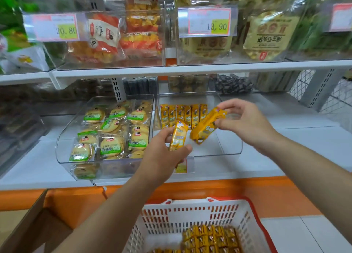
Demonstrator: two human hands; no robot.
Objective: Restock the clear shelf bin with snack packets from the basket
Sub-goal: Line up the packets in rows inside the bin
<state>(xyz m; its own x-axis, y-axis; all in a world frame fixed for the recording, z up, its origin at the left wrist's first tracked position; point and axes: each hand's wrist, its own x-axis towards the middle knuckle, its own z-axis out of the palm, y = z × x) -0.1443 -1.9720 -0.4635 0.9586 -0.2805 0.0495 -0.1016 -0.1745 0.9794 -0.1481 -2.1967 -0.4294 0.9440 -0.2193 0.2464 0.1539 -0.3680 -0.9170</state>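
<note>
**Placing step of restocking, carried out over the clear shelf bin (229, 148).**

The left grip (163, 151) clasps an upright packet (178, 136). The right grip (245, 123) pinches a tilted packet (206, 128) by its ends. Both yellow snack packets hang above the bin's bare front floor. A single row of matching packets (183, 115) stands against the bin's back wall. The next move probably calls for setting each packet upright in front of that row. The white basket (190, 212) below holds many more basket packets (211, 237). The neighbouring bin (62, 148), to the left, is filled with round biscuit packs (112, 134).
</note>
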